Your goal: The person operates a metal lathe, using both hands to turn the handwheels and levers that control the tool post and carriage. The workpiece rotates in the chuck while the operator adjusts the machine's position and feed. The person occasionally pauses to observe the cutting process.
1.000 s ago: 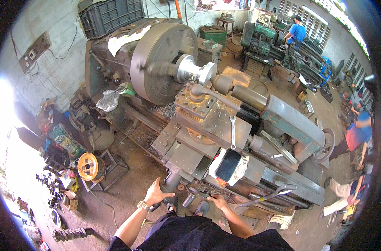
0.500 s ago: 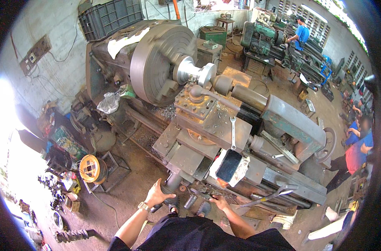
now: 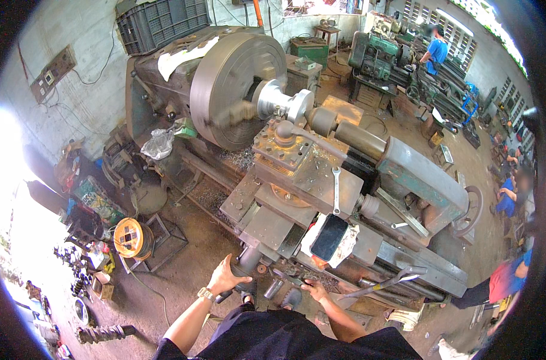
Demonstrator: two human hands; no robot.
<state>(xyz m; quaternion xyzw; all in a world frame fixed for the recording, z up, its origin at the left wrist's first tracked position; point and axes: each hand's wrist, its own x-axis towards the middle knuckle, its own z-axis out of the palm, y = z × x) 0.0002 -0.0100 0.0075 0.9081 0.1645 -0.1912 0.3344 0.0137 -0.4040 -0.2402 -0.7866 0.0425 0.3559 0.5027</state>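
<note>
My left hand [image 3: 226, 278], a watch [image 3: 206, 294] on its wrist, lies against the cross-slide hub [image 3: 249, 259] of a large metal lathe. Its thumb and forefinger are spread; the other fingers are partly hidden, and a dark handle [image 3: 224, 296] pokes out beneath the palm. To the right, my right hand [image 3: 314, 290] is closed around the end of a metal lever [image 3: 288, 277]. Beyond both hands, the big round chuck [image 3: 225, 90] is blurred by spinning, with a shiny stepped metal workpiece [image 3: 274, 102] in it. The tool post [image 3: 282, 141] sits close to the workpiece.
A wrench [image 3: 336, 191] and a phone [image 3: 329, 233] on white cloth lie on the carriage. A long lever [image 3: 384, 281] slants out at right. An orange-flanged cable reel [image 3: 132, 239] stands at left. People [image 3: 516, 276] are at the right edge; another [image 3: 435, 51] works at a far lathe.
Both hands keep their places while the chuck turns. The person in red and blue at the right edge has moved nearer and lower in the picture. The view has shifted slightly.
</note>
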